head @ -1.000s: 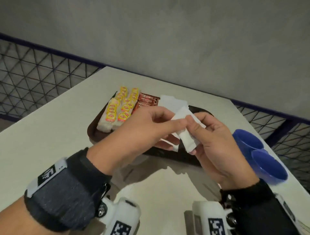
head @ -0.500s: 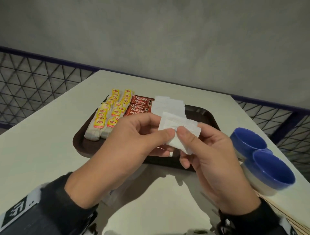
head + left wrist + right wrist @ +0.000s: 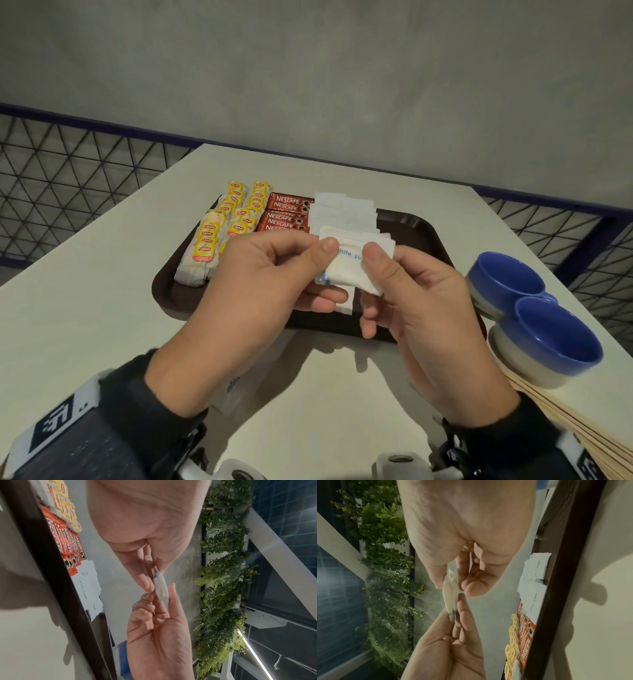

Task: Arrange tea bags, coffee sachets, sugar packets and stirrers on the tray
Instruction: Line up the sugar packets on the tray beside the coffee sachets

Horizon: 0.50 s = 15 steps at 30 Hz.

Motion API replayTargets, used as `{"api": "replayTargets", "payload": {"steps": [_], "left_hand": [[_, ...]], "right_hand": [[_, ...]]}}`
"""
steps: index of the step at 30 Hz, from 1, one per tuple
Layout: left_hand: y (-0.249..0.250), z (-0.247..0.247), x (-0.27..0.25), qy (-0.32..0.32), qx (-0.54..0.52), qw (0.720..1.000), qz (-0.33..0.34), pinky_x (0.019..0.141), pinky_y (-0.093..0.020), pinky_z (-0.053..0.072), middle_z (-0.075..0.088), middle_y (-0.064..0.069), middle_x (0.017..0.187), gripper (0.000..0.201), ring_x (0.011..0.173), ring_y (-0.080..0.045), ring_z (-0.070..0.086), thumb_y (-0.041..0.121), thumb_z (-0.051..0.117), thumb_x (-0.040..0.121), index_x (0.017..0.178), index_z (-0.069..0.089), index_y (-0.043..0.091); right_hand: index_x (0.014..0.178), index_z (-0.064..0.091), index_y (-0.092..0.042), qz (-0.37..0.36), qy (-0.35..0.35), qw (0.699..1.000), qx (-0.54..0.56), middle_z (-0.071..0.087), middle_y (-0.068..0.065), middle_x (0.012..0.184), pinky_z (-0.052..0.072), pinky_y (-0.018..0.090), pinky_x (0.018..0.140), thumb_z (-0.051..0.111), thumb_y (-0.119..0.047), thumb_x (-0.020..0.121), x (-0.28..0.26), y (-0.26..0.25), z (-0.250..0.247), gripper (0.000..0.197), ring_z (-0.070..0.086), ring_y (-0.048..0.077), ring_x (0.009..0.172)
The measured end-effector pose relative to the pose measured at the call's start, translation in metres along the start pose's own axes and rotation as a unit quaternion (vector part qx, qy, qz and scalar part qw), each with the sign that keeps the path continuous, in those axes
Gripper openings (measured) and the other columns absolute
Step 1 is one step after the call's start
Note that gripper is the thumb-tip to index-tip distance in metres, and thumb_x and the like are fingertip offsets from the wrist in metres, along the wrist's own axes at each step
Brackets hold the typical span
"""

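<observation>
Both hands hold white sugar packets (image 3: 347, 265) above the near side of the dark brown tray (image 3: 424, 229). My left hand (image 3: 274, 274) pinches their left end and my right hand (image 3: 407, 287) pinches the right end. Seen edge-on, the sugar packets (image 3: 160, 586) (image 3: 449, 597) look like two held together. On the tray lie two rows of yellow-tagged tea bags (image 3: 219, 229), red coffee sachets (image 3: 286, 212) and a row of white sugar packets (image 3: 342, 210). Wooden stirrers (image 3: 579, 428) lie on the table at the right, off the tray.
Two blue bowls (image 3: 507, 284) (image 3: 555, 339) stand on the white table (image 3: 85, 308) right of the tray. Another sugar packet (image 3: 231, 394) lies on the table under my left wrist. A mesh railing surrounds the table; a grey wall stands behind.
The packets have turned from on end to flat, printed side up, between both hands. The view has tilted down and the hands sit lower, closer to me.
</observation>
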<state>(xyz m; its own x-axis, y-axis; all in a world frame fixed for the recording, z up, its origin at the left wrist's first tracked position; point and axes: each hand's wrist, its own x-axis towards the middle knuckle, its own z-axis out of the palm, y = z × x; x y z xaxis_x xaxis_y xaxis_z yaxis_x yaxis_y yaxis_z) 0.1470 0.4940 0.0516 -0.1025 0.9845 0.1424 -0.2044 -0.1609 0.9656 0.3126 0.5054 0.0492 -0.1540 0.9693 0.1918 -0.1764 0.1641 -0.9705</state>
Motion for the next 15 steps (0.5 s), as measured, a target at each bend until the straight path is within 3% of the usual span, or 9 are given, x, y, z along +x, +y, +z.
{"api": "replayTargets", "payload": {"steps": [2, 7, 9, 12, 15], "left_hand": [[0.001, -0.001, 0.001, 0.002, -0.008, 1.000, 0.006, 0.058, -0.027, 0.062, 0.077, -0.018, 0.082, 0.014, 0.063, -0.026, 0.075, 0.016, 0.071, 0.088, 0.089, 0.078, 0.004], [0.003, -0.003, 0.000, -0.074, -0.014, 0.997, -0.006, 0.070, -0.027, 0.062, 0.080, -0.013, 0.092, 0.022, 0.078, -0.025, 0.078, 0.009, 0.074, 0.081, 0.102, 0.077, 0.006], [0.001, -0.003, 0.000, -0.077, -0.010, 0.997, -0.006, 0.071, -0.027, 0.063, 0.080, -0.012, 0.092, 0.019, 0.079, -0.025, 0.078, 0.001, 0.073, 0.084, 0.102, 0.076, 0.005], [-0.001, -0.002, 0.000, -0.086, -0.004, 0.996, -0.020, 0.071, -0.027, 0.063, 0.080, -0.014, 0.092, 0.019, 0.078, -0.023, 0.078, -0.003, 0.072, 0.085, 0.102, 0.076, 0.004], [-0.003, -0.001, -0.001, -0.107, 0.018, 0.993, -0.045, 0.072, -0.026, 0.063, 0.080, -0.012, 0.089, 0.017, 0.078, -0.021, 0.078, -0.004, 0.073, 0.086, 0.101, 0.077, 0.004]], "right_hand": [[0.095, 0.073, 0.005, 0.004, -0.002, 1.000, 0.002, 0.053, 0.045, 0.087, 0.049, 0.033, 0.048, 0.074, -0.035, 0.077, 0.000, -0.002, 0.000, 0.044, 0.049, 0.024, 0.053], [0.094, 0.076, -0.001, 0.009, 0.018, 1.000, -0.016, 0.056, 0.042, 0.086, 0.052, 0.031, 0.051, 0.071, -0.026, 0.083, 0.002, -0.002, -0.004, 0.028, 0.052, 0.021, 0.055], [0.095, 0.078, -0.005, 0.019, 0.015, 0.999, -0.034, 0.066, 0.033, 0.088, 0.054, 0.030, 0.054, 0.071, -0.024, 0.085, 0.002, -0.004, -0.007, 0.023, 0.056, 0.024, 0.059], [0.099, 0.079, -0.011, 0.040, -0.008, 0.995, -0.089, 0.077, 0.012, 0.097, 0.056, 0.034, 0.064, 0.069, -0.019, 0.090, 0.000, -0.011, -0.016, 0.016, 0.064, 0.039, 0.076], [0.096, 0.078, -0.012, 0.065, -0.039, 0.986, -0.150, 0.078, 0.007, 0.091, 0.050, 0.034, 0.067, 0.070, -0.012, 0.089, -0.001, -0.021, -0.024, 0.011, 0.059, 0.025, 0.071]]}}
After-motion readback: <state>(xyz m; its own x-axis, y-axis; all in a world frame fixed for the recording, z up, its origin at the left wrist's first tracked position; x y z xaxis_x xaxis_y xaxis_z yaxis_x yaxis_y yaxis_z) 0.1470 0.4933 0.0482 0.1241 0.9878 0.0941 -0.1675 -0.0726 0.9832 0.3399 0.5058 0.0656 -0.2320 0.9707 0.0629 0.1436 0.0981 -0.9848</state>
